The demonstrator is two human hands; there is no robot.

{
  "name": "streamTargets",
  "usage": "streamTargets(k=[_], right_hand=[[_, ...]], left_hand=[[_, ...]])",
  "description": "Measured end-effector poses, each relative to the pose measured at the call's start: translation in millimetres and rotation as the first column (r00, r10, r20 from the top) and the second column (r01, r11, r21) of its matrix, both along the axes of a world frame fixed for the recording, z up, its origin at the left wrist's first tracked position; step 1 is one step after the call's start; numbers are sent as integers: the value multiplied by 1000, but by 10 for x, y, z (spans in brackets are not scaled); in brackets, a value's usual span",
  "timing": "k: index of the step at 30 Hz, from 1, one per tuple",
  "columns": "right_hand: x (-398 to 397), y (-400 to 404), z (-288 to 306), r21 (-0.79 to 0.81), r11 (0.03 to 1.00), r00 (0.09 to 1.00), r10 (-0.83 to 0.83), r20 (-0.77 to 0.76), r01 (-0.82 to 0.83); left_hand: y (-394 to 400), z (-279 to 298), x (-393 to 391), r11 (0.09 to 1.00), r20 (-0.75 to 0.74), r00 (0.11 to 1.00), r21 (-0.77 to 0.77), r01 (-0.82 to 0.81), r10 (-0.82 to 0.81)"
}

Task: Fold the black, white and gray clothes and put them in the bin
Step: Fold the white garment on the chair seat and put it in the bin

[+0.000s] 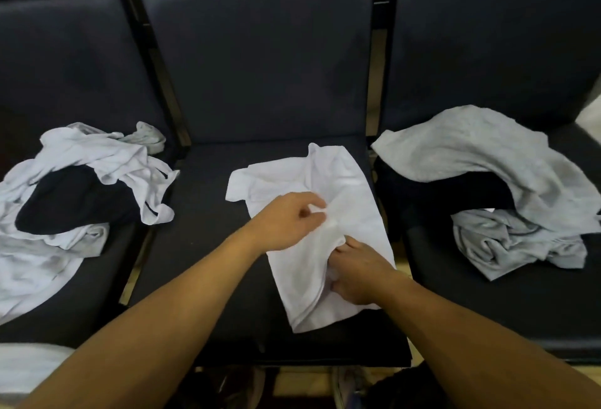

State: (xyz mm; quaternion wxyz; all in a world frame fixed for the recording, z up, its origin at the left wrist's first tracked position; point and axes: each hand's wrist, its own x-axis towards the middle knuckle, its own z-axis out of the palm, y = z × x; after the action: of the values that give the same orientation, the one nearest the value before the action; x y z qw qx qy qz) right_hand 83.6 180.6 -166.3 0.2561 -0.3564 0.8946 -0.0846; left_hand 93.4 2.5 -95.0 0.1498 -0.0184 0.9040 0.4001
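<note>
Left grip (pixel 292 220): fingers curled, pinching a fold of the white T-shirt (pixel 312 213) near its middle; thumb and fingertips are closed on the cloth. Right grip (pixel 357 275): fingers tucked under a raised fold at the shirt's near right edge, closed on the fabric; its fingertips are partly hidden by the cloth.

Head view, single camera. White T-shirt lies on the middle seat (pixel 208 246) of a dark padded bench, folded lengthwise into a narrow strip running from far-left to near-right, one sleeve sticking out to the left. Both forearms are bare and reach in from the near edge.

Left seat: a loose pile of white garments (pixel 97 154) with a black garment (pixel 74 203) lying crumpled among them, touching; more white cloth spreads toward the near left corner.

Right seat: a gray shirt (pixel 487 154) draped over a black garment (pixel 439 200), with a second crumpled gray garment (pixel 514 242) just beside it on the near side.

No bin can be made out. Dark shapes below the seat's front edge are too unclear to identify.
</note>
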Motion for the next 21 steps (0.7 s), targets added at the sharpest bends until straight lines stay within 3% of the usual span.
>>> streamTargets(k=[2, 4, 7, 10, 13, 16, 18, 21], right_hand=[[-17, 22, -20, 18, 1000, 1000, 18, -12, -17], [-69, 40, -74, 5, 1000, 1000, 10, -26, -10], [-182, 44, -130, 35, 999, 1000, -14, -26, 15], [-287, 14, -12, 133, 989, 997, -53, -58, 60], [-364, 16, 81, 85, 987, 987, -125, -99, 134], [-365, -7, 155, -40, 971, 966, -239, -102, 236], [-358, -30, 223, -129, 912, 921, -383, 74, 389], [-321, -29, 206, -117, 879, 860, -414, 298, 463]], left_hand=[[-221, -333, 1, 902, -6, 999, -430, 43, -50], [-427, -590, 84, 779, 80, 993, -617, 114, -81], [-583, -743, 188, 720, 156, 985, -676, 157, -68], [-465, -635, 320, 603, 190, 980, -776, 184, -53], [-333, -534, 614, 631, 249, 968, -746, 212, -32], [-317, -544, 966, 721, 257, 962, -650, 240, -89], [-346, -574, 1127, 743, 251, 958, -612, 270, -141], [-444, -609, 1282, 719, 213, 964, -644, 262, -160]])
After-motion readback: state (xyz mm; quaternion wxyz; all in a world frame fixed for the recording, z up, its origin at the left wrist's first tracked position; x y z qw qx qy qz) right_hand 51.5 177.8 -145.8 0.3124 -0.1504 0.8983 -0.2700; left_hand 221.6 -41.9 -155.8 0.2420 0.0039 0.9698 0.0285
